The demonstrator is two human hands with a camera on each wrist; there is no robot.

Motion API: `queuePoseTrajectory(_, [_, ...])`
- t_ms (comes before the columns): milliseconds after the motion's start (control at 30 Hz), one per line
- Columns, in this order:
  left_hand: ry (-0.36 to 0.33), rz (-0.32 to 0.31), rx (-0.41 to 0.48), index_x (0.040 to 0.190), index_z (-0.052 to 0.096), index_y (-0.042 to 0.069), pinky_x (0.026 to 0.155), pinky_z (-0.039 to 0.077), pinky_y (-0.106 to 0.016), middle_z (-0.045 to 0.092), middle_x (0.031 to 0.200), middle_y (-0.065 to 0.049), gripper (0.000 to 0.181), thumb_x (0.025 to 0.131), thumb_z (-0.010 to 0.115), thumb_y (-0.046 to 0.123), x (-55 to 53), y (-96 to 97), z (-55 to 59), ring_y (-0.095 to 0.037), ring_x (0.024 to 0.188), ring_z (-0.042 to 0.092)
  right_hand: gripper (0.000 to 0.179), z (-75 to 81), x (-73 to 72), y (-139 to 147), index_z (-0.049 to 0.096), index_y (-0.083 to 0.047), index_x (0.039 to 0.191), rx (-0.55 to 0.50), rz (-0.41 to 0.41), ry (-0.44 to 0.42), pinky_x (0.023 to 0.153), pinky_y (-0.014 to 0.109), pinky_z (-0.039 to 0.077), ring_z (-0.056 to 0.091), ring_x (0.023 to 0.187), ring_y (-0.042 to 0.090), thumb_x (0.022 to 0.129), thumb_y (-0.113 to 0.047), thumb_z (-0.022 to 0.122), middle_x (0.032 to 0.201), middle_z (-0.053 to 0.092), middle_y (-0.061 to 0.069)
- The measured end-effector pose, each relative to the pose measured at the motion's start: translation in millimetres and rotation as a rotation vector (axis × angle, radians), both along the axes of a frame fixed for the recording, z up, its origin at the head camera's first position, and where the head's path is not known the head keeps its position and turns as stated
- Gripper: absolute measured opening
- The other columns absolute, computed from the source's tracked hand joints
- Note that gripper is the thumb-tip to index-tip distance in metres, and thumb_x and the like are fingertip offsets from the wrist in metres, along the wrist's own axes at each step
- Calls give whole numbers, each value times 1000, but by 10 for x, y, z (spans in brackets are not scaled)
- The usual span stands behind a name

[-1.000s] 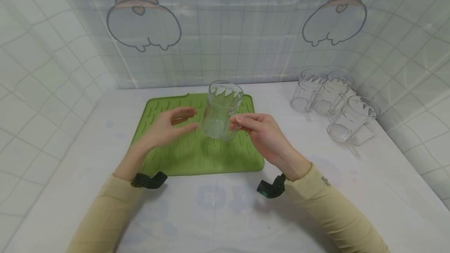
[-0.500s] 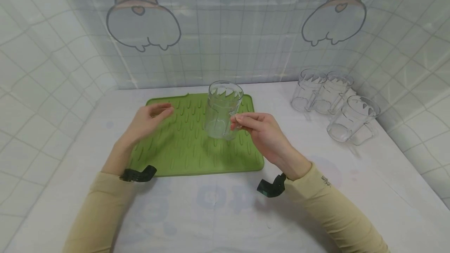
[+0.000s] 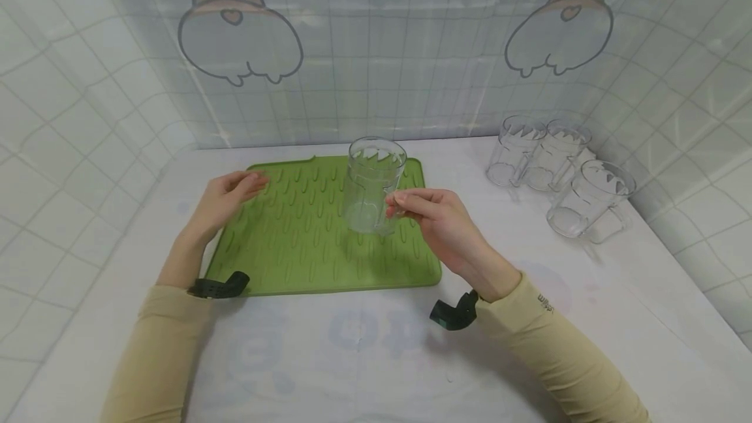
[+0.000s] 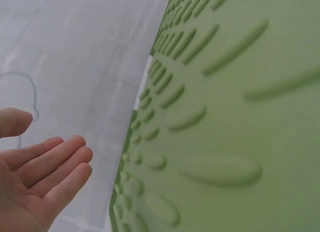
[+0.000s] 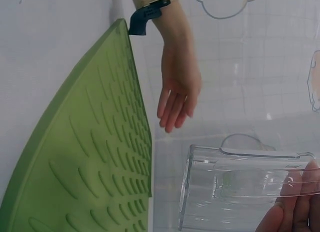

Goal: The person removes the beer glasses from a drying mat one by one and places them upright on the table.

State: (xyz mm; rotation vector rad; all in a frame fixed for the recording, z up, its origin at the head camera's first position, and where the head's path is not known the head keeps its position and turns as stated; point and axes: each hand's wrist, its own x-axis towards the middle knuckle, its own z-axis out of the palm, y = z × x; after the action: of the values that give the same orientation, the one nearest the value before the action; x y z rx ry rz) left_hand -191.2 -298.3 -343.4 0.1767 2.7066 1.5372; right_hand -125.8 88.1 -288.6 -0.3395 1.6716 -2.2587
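Note:
In the head view my right hand (image 3: 431, 217) pinches the handle of a clear mug (image 3: 373, 191) between thumb and fingers. The mug is upright, rim up, over the right half of a green ridged drying mat (image 3: 288, 260). From the right wrist, a gap shows between the base of the mug (image 5: 240, 192) and the mat (image 5: 95, 142). My left hand (image 3: 226, 198) is over the mat's left edge, away from the mug. Its fingers (image 4: 65, 159) are extended and hold nothing in the left wrist view.
Further clear mugs stand at the right rear: one at the back (image 3: 508, 155), one beside it (image 3: 552, 158), and one nearer (image 3: 587, 201) with its handle to the right. A tile-patterned sheet (image 3: 405, 51) rises behind the white-covered table (image 3: 364, 371).
My left hand has moved left, from close beside the mug to the mat's left edge. The right hand and the mug stay almost where they were.

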Motion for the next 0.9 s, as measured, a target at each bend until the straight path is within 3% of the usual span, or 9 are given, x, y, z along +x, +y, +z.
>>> queuePoseTrajectory(567, [-82, 91, -31, 138, 40, -1, 108, 34, -48, 50, 135, -20, 67, 96, 41, 51, -37, -353, -202, -31, 124, 49, 14, 18, -1, 8, 70, -4, 92, 2, -6, -17, 97, 35, 40, 57, 90, 22, 92, -10, 58, 85, 66, 5])
queuePoseTrajectory(767, [-79, 123, -37, 136, 44, 1, 106, 38, -42, 53, 132, -18, 62, 95, 45, 48, -49, -447, -279, -17, 116, 57, 13, 21, -5, 8, 71, -5, 92, 5, -4, -21, 97, 35, 39, 58, 90, 22, 92, -10, 59, 86, 67, 5])
queuePoseTrajectory(900, [-53, 182, -42, 135, 47, 2, 100, 44, -27, 57, 129, -14, 60, 95, 47, 47, -49, -493, -305, -7, 107, 60, 13, 25, -7, 12, 71, -5, 92, 5, -4, -22, 98, 35, 39, 58, 90, 22, 92, -10, 58, 86, 67, 4])
